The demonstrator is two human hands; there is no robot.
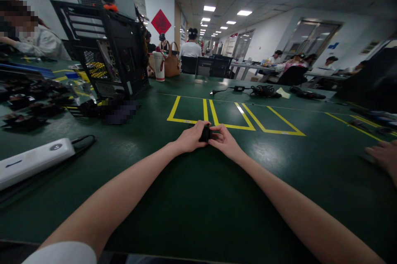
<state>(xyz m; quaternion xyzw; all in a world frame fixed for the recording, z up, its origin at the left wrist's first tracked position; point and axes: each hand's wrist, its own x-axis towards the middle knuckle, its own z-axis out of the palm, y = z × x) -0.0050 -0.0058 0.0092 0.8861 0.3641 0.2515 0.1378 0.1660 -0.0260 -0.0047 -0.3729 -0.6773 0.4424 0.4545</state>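
Left hand [192,136] and right hand [223,142] close on the black part [205,134] from either side, fingers bent; it looks light, stiff and maybe slick, best pinched by its sides. It is above the green table [173,198], just this side of the yellow tape [237,127]

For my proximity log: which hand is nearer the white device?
Left: the left hand is right of the white device, with the right hand farther right, both at a small black object.
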